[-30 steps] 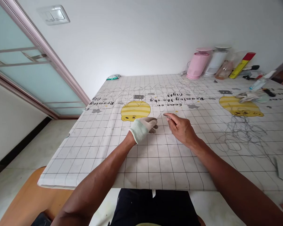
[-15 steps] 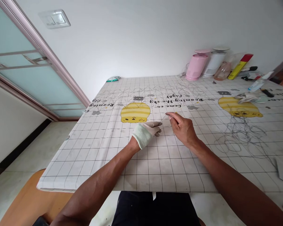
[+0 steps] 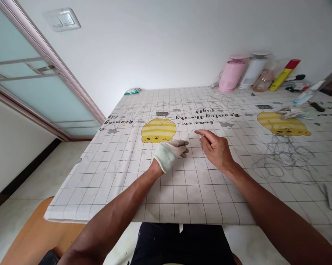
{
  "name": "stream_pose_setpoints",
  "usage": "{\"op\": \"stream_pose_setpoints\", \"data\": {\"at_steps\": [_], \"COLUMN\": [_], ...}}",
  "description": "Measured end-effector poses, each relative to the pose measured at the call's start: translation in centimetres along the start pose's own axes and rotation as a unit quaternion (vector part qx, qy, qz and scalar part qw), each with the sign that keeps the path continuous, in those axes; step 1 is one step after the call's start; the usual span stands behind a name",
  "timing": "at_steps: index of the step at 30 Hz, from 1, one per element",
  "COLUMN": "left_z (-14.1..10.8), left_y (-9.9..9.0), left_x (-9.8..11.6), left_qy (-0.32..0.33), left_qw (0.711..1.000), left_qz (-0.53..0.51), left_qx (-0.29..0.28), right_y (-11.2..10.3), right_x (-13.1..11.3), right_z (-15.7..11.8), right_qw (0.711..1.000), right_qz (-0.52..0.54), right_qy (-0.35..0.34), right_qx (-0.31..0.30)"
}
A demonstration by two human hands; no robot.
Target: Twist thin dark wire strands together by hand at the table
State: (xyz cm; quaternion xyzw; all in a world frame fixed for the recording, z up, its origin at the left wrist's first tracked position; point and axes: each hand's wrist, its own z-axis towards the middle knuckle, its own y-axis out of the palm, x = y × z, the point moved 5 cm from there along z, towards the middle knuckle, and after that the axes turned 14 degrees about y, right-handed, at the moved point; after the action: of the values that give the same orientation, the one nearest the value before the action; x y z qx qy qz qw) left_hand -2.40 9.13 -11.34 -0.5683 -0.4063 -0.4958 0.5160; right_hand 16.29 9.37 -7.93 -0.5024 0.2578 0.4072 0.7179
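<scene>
Gloved left hand [image 3: 171, 151], hold unclear; bare right hand [image 3: 216, 150], thin strand [image 3: 191, 134] in its pinch; gridded tablecloth [image 3: 182, 191] beneath.

Thread heap [image 3: 283, 148] on tablecloth [image 3: 110, 165]

Our left forearm [image 3: 118, 209] slants up from seven o'clock, its gloved left hand [image 3: 171, 154] pointing its fingers towards three. Our right forearm [image 3: 267, 209] rises from five; our bare right hand [image 3: 215, 149] aims its index finger [image 3: 206, 134] at ten, thumb close beneath. Our hands stay apart.
</scene>
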Motion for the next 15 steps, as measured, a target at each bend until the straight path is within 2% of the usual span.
{"op": "stream_pose_setpoints", "data": {"at_steps": [3, 7, 15], "left_z": [-0.1, -0.4, -0.6], "left_y": [0.3, 0.4, -0.3], "left_x": [-0.2, 0.2, 1.2], "left_qy": [-0.008, -0.022, -0.023], "left_qw": [1.000, 1.000, 0.997], "left_qz": [0.011, 0.006, -0.056], "left_qx": [-0.007, -0.002, 0.037], "right_y": [0.0, 0.0, 0.2], "right_x": [0.1, 0.0, 0.0], "right_z": [0.0, 0.1, 0.2], "right_qw": [1.000, 1.000, 0.992], "right_qz": [-0.001, -0.012, 0.051], "right_qy": [-0.009, -0.012, 0.068], "right_qx": [0.011, -0.006, -0.088]}}
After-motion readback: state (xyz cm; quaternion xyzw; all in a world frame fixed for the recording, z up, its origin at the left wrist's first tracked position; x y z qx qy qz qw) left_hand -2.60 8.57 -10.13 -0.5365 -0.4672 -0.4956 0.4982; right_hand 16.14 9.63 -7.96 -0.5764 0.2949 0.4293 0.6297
